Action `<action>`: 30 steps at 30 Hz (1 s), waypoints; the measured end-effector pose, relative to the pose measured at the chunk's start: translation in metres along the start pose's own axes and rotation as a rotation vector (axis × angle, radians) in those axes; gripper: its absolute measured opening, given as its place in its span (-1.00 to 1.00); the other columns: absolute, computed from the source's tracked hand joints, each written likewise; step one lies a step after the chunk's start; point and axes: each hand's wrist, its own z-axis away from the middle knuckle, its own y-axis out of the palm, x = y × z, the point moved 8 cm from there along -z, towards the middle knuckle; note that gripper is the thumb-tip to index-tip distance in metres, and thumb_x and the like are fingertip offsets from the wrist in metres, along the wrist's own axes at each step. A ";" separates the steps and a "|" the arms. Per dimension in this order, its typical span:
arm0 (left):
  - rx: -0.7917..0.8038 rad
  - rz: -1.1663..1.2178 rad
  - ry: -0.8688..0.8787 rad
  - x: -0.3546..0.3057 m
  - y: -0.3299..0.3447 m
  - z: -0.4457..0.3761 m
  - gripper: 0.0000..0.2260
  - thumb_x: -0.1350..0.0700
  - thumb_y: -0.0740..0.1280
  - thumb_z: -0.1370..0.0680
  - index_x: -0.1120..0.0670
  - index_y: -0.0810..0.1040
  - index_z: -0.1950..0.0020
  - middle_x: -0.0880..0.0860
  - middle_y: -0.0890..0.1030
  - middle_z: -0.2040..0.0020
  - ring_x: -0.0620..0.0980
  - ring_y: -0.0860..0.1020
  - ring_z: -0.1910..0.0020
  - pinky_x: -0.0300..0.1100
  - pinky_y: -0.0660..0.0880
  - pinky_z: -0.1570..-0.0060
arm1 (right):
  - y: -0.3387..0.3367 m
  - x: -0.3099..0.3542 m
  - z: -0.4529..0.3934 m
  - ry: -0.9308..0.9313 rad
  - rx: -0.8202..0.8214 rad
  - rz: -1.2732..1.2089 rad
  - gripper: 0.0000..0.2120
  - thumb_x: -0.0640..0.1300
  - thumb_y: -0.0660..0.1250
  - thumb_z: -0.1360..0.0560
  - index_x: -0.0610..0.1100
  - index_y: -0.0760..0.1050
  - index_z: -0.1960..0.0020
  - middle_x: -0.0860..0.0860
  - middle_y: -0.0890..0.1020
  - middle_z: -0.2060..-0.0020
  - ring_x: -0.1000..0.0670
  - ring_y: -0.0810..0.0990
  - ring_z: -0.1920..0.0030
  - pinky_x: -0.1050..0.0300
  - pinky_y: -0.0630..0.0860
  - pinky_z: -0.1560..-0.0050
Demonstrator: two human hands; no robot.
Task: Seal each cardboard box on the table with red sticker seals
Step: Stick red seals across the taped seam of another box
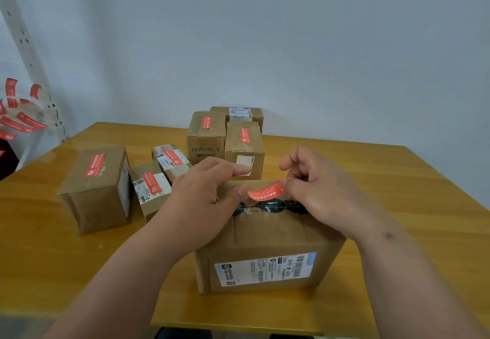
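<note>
**Red seal going onto the nearest box**

Over the top seam of the big cardboard box (267, 243) at the near edge of the table (397, 206), I have a red sticker seal (266, 192) stretched between my two hands. My right hand (315, 190) pinches its right end between thumb and fingertips; my left hand (204, 192) presses on the box top, its thumb at the seal's left end, which looks already down on the cardboard. The strip arches upward, white print along its length, its middle not yet stuck.

The risk, as I judge it, is that the curled seal folds onto itself or lands crooked, missing the dark-printed tape along the seam. A wrinkle would also set in if I drop the free end before smoothing from the left.

Beyond this box, five smaller boxes each carry a red seal on top; a sixth behind them shows only a white label from here. Far left of the box, spare seals (18, 116) hang off a white slotted rail (29, 55)
</note>
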 end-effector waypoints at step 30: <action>0.031 -0.010 0.137 -0.009 0.008 0.010 -0.86 -0.13 0.33 -0.47 -0.14 0.64 0.12 -0.33 0.51 -0.03 -0.36 0.40 -0.12 -0.20 0.45 -0.13 | 0.002 -0.002 0.015 -0.043 -0.140 0.277 -0.85 -0.16 0.30 -0.45 0.06 0.37 0.09 0.12 0.53 0.32 0.15 0.47 0.27 0.24 0.31 0.30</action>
